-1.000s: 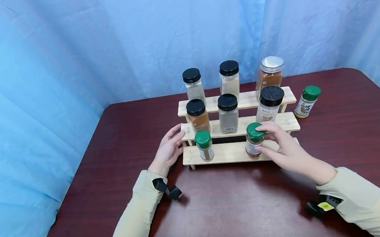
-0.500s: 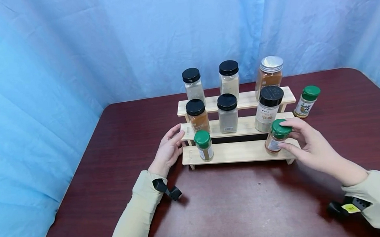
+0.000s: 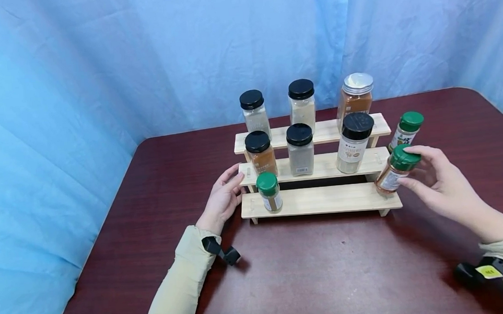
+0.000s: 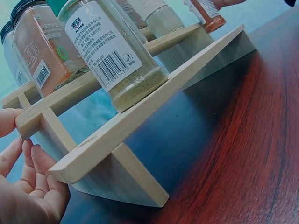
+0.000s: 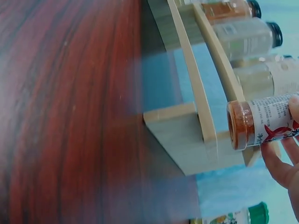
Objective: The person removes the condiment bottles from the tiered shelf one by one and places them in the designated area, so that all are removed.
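My right hand (image 3: 448, 188) grips a small spice jar (image 3: 391, 177) with a green cap and red-brown contents. The jar leans, its base over the right end of the lowest tier; in the right wrist view its label (image 5: 273, 119) shows, the cap out of frame. My left hand (image 3: 223, 202) holds the wooden three-tier spice rack (image 3: 323, 201) by the left end of its middle tier, with fingertips (image 4: 39, 158) under the board. A green-capped jar (image 3: 272, 200) stands at the left of the lowest tier.
Black-lidded jars (image 3: 301, 156) and one silver-lidded jar (image 3: 356, 98) fill the upper two tiers. Another green-capped jar (image 3: 407, 130) stands on the dark red table (image 3: 306, 269), right of the rack and behind the held jar. A blue curtain (image 3: 227, 48) hangs behind.
My right hand has carried the green-capped jar rightward along the lowest tier to its right end, and the jar leans more. The left hand has stayed on the rack.
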The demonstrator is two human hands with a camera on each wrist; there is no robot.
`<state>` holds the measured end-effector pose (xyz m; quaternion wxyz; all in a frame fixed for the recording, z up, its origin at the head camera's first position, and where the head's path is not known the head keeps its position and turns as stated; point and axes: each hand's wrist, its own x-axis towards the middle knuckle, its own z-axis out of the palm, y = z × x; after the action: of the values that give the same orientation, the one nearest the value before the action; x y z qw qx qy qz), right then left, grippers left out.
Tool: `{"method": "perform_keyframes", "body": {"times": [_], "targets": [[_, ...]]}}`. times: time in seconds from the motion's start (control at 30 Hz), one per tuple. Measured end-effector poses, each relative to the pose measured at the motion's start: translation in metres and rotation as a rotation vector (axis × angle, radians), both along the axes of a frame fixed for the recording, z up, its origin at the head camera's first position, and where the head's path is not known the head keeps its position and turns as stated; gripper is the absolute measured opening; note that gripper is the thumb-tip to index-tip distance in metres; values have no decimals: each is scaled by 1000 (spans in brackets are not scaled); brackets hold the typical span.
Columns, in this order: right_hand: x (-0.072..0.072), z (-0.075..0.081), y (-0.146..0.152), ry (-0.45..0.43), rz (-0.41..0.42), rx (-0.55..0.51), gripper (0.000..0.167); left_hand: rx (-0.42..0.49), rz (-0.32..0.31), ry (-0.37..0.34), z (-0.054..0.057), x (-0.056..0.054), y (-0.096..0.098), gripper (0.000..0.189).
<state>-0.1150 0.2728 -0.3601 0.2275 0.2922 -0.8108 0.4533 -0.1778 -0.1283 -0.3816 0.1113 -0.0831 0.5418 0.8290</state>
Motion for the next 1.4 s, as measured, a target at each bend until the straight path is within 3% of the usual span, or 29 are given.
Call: {"method": "perform_keyframes", "body": {"times": [0.2,0.37,0.47,0.67,0.83,1.1,1.2,1.37,1.4], "targets": [[3,3,10,-44,-99,80,53,1,-6,6,0,0,-1,45],[1,3,23,-68,-188,172,68,-4,-9,5,0,0,-1,44],[-9,-10,42,-83,-217,180,69,-10,-11,2,1,0,-1,44],[-43,-55,93,-107,-324,228,82,-12,-10,3,1,0,-1,44],[-58,-71,117,-158,-390,204,77,-16,-6,4,0,0,-1,43],[-71,-74,130,-215,-466,211,73,-10,-1,8,-1,0,1,45],[-71,-65,124,-217,-472,225,69,-4,6,-3,-1,0,2,45],[-83,-64,129,-240,-482,242,66,-9,7,2,-1,1,1,45],[-89,-71,135,-241,-486,249,67,-10,5,5,-1,1,0,45]]}}
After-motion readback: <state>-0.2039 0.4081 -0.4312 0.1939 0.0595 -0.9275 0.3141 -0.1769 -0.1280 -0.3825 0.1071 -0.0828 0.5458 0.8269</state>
